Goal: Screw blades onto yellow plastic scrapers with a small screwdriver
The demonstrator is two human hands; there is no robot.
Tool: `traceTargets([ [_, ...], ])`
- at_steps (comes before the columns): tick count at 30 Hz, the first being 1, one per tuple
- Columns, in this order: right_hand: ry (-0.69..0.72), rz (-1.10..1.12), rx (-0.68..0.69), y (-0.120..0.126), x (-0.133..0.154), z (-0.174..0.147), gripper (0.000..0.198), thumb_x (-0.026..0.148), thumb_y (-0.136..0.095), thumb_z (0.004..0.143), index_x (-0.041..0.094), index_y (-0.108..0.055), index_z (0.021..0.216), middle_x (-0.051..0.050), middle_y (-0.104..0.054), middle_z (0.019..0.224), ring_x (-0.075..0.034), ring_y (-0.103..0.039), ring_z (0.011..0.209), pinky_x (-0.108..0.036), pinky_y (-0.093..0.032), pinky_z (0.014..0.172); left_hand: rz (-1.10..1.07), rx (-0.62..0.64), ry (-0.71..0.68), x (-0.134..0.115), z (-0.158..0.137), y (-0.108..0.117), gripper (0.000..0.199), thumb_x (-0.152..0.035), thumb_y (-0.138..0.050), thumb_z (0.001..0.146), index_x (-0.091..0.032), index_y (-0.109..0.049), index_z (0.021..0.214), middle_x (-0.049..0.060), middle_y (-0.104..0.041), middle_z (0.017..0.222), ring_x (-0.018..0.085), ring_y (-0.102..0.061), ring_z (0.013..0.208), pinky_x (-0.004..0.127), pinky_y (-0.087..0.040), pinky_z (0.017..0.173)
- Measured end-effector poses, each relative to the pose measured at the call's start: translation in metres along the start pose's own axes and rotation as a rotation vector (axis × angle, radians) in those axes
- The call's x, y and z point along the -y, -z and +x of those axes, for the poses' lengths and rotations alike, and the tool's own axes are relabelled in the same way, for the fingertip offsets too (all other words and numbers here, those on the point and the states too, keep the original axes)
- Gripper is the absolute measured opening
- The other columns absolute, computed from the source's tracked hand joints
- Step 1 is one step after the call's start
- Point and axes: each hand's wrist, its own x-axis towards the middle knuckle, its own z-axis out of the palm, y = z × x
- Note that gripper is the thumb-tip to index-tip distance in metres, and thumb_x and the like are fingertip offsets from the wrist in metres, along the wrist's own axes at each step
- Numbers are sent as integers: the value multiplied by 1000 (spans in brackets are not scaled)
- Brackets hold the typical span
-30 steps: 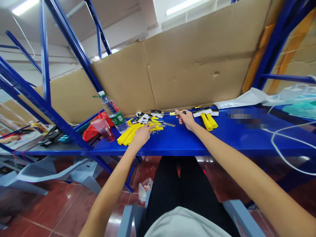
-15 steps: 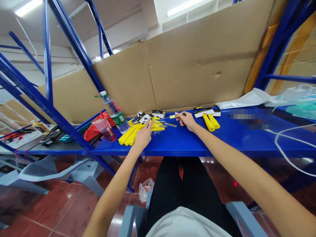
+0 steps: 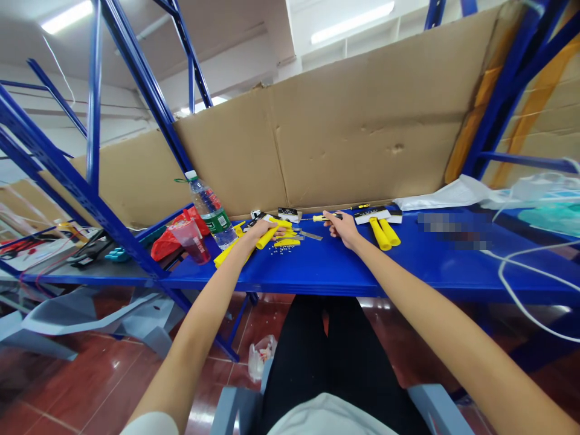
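My right hand (image 3: 344, 230) is closed around a screwdriver (image 3: 319, 218) with a yellow and black handle, its thin shaft pointing left. My left hand (image 3: 259, 232) grips a yellow tubular handle (image 3: 266, 238), angled over the table; its fingers partly hide the handle's upper end. More yellow handles (image 3: 222, 257) lie under and beside my left wrist. Between my hands are a flat metal strip (image 3: 312, 235), a flat yellow piece (image 3: 287, 243) and several tiny screws (image 3: 281, 249). To the right lie two scraper-like tools (image 3: 382, 235) with yellow handles and black-and-white heads.
A water bottle (image 3: 212, 211) and a red-tinted cup (image 3: 193, 241) stand on the left of the blue table (image 3: 317, 272). A cardboard wall (image 3: 344, 133) rises behind. Another yellow-black tool (image 3: 361, 207) lies at the back. White cable (image 3: 521, 257) hangs over the right side.
My left hand has moved slightly left and up and now grips one yellow handle, shifted from the pile. My right hand still holds the screwdriver. The view has shifted slightly.
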Motion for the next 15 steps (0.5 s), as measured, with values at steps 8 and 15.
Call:
traceTargets([
  [8,11,-21,54,1,19,-1,12,31,-70,98,20,-66,98,-7,-79,103,-12,-73,81,-19,-58,67,243,-63,-52,-15,4,30,15,-20,-66,98,-11,-74,106,22,-82,103,26,-81,89,28,-62,64],
  [15,138,-451,-70,29,37,-5,31,37,-76,98,22,-57,79,-13,-74,90,-30,-73,104,-35,-57,86,779,-313,-116,-18,-1,70,4,-15,-76,89,-14,-72,88,16,-78,84,35,-79,104,36,-58,89],
])
